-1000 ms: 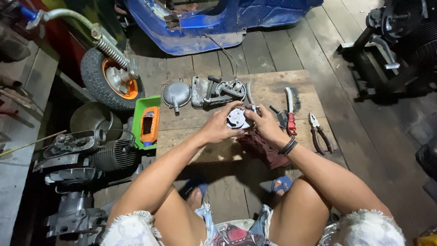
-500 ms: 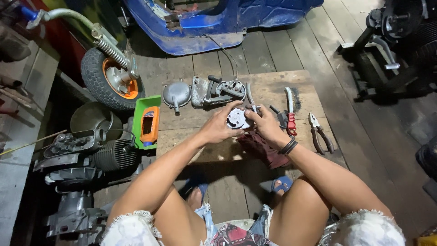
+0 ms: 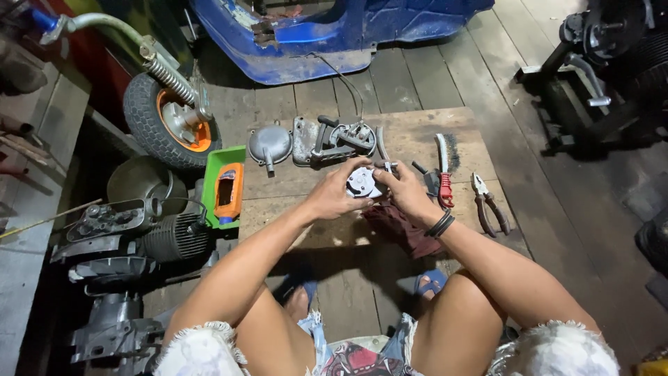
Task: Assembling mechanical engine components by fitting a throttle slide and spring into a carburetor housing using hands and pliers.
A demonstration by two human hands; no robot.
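Observation:
Both of my hands are closed around a small round grey metal engine part (image 3: 362, 182), held just above a wooden board (image 3: 299, 191) lying on the plank floor. My left hand (image 3: 332, 197) grips its left side and my right hand (image 3: 403, 193), with a black band at the wrist, grips its right side. A dark red rag (image 3: 398, 228) lies under my right forearm. Right behind my hands sit a grey engine cover with a lever (image 3: 334, 139) and a round grey metal cap (image 3: 269, 145).
Red-handled pliers (image 3: 442, 182) and a second pair of pliers (image 3: 487, 202) lie right of my hands. A green tray with an orange item (image 3: 227, 186) rests at the board's left edge. Beyond are an orange-rimmed wheel (image 3: 170, 122), engine parts (image 3: 132, 237) and a blue vehicle body (image 3: 327, 35).

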